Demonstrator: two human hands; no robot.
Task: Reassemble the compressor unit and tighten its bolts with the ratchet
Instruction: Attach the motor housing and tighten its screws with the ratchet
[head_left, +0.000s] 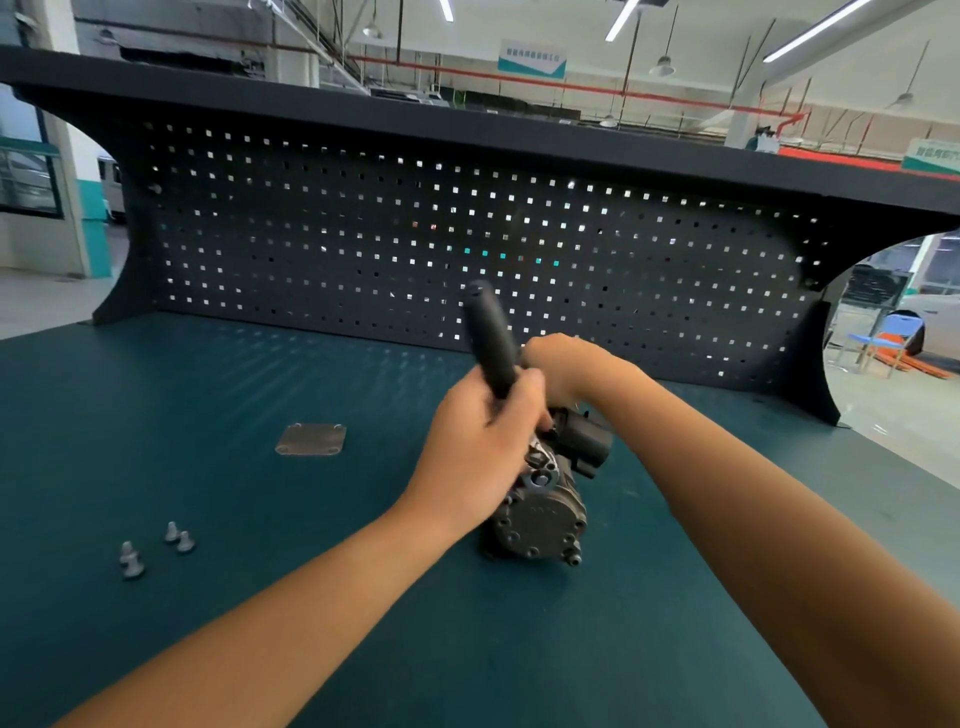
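Note:
The grey compressor unit (540, 514) lies on its side on the green bench top, its round end cap facing me. My left hand (478, 447) is closed around the black ratchet (491, 338), whose handle sticks up and away, blurred; its head is hidden behind my fingers at the top of the unit. My right hand (566, 364) grips the far end of the compressor near its black connector (587, 441). A flat metal cover plate (310, 439) lies apart on the left. Three loose bolts (156, 548) stand near the front left.
The green bench top (260, 519) ends at a black pegboard back wall (415, 244) with a shelf overhead. A blue chair (883, 338) and workshop floor show past the bench's right edge.

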